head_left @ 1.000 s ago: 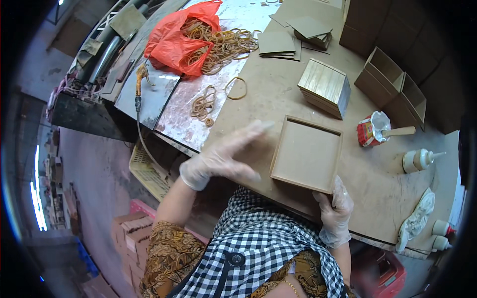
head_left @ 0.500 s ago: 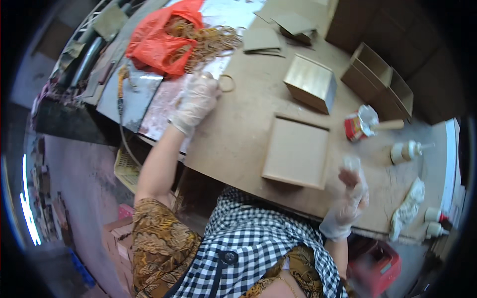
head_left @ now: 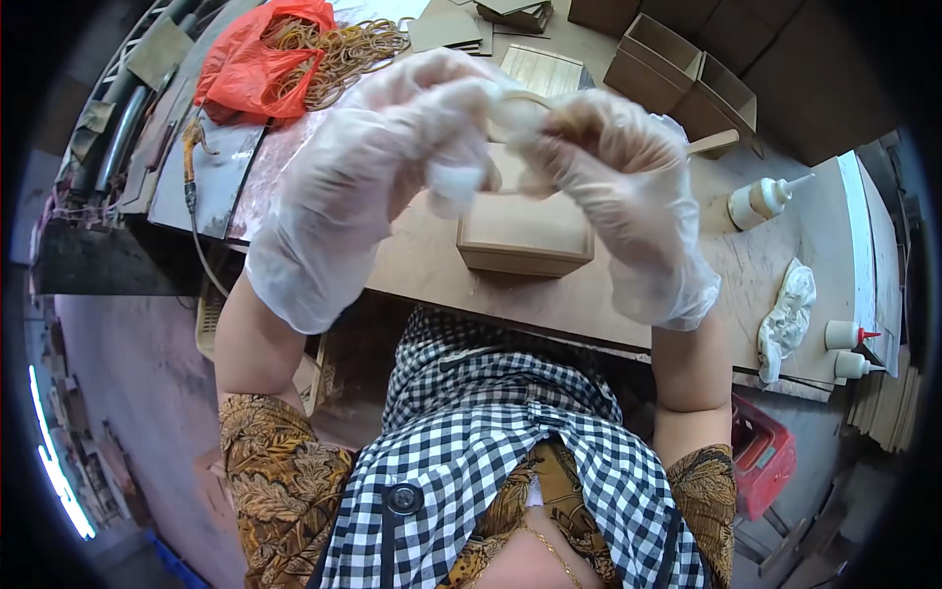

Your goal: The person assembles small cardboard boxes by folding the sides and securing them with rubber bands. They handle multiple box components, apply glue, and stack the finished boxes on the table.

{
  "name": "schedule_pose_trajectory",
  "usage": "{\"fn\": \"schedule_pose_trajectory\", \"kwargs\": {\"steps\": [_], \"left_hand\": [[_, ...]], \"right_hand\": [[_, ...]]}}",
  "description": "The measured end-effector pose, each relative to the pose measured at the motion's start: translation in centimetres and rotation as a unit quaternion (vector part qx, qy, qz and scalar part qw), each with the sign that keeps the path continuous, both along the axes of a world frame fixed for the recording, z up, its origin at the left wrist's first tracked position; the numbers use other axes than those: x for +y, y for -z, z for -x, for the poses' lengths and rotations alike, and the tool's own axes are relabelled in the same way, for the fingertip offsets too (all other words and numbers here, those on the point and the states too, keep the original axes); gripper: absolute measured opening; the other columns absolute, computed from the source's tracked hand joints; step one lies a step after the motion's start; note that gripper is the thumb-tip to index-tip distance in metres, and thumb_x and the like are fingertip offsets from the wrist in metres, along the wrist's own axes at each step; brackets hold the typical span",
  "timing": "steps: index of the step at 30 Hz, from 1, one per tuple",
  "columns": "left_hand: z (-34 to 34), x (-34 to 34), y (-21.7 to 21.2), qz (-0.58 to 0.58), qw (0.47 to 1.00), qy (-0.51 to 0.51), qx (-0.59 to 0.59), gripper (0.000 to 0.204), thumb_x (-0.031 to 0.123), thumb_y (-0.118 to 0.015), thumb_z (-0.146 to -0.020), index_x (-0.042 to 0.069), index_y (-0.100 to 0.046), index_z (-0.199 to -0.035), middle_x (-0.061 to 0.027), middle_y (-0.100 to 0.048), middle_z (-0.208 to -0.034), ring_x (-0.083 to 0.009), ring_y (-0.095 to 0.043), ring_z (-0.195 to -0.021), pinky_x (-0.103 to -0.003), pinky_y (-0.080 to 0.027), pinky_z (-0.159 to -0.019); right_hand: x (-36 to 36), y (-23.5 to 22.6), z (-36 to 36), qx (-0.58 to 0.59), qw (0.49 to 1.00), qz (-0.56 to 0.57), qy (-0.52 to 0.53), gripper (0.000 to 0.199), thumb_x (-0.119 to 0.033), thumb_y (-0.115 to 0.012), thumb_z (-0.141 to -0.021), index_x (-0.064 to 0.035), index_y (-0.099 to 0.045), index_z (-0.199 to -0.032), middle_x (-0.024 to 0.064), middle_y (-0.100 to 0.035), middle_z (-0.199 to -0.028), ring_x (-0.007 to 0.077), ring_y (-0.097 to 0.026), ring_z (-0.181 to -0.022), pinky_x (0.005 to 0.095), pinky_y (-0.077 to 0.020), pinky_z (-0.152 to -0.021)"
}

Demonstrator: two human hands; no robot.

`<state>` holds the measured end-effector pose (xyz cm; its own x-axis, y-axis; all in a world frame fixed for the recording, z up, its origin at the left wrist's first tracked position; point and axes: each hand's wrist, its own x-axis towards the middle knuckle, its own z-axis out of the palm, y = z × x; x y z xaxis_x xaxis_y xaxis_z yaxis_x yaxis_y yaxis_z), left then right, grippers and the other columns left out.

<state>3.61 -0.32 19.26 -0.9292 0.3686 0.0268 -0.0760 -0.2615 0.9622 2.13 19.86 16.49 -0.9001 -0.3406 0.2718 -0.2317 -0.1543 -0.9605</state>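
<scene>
Both gloved hands are raised over the table, close to the camera and nearly touching. My left hand and my right hand pinch a tan rubber band between them; the fingertips are partly blurred. Below them a flat-topped wooden box sits near the table's front edge, its far part hidden by my hands. A second wooden box with a pale lid stands behind it, partly covered by my fingers.
A red plastic bag spills a heap of rubber bands at the far left. Open brown boxes stand far right. Along the right lie a glue bottle, a crumpled white glove and small bottles. Thin boards lie at the back.
My left hand has come from beside the heap toward the middle with the rubber band. My right hand has risen from the table's right side to meet it. The view has shifted.
</scene>
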Motion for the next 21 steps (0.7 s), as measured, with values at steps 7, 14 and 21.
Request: {"fn": "schedule_pose_trajectory", "kwargs": {"steps": [7,14,21], "left_hand": [[2.2,0.2,2.5,0.061,0.943,-0.245,0.215,0.052,-0.003,-0.054,-0.078,-0.006,-0.052,-0.129,0.0007,-0.056,-0.069,-0.0079,-0.054,-0.06,-0.022,-0.047,-0.063],[3.0,-3.6,8.9,0.348,0.666,-0.513,0.416,0.066,-0.005,-0.061,-0.077,0.003,-0.046,-0.14,-0.0139,-0.054,-0.128,-0.0253,-0.054,-0.117,-0.036,-0.041,-0.104],[-5.7,-4.2,14.1,0.387,0.781,-0.375,0.315,0.079,-0.008,-0.056,-0.074,0.004,-0.034,-0.15,-0.0167,-0.032,-0.156,-0.0341,-0.021,-0.148,-0.044,-0.017,-0.121]], "right_hand": [[0.8,1.0,1.1,0.117,0.951,-0.244,0.151,0.022,-0.011,-0.066,-0.088,-0.0021,-0.065,-0.108,0.0025,-0.067,-0.087,0.0086,-0.061,-0.081,0.0246,-0.0504,-0.074],[5.1,3.1,-3.4,0.153,0.934,-0.262,0.187,0.045,0.0,-0.063,-0.076,-0.0032,-0.058,-0.12,0.011,-0.064,-0.111,0.0215,-0.06,-0.109,0.0323,-0.0444,-0.099],[7.6,8.7,-6.0,0.03,0.961,-0.187,0.199,0.051,0.004,-0.065,-0.08,0.001,-0.052,-0.129,0.0118,-0.054,-0.139,0.0204,-0.054,-0.12,0.0348,-0.0376,-0.109]]}}
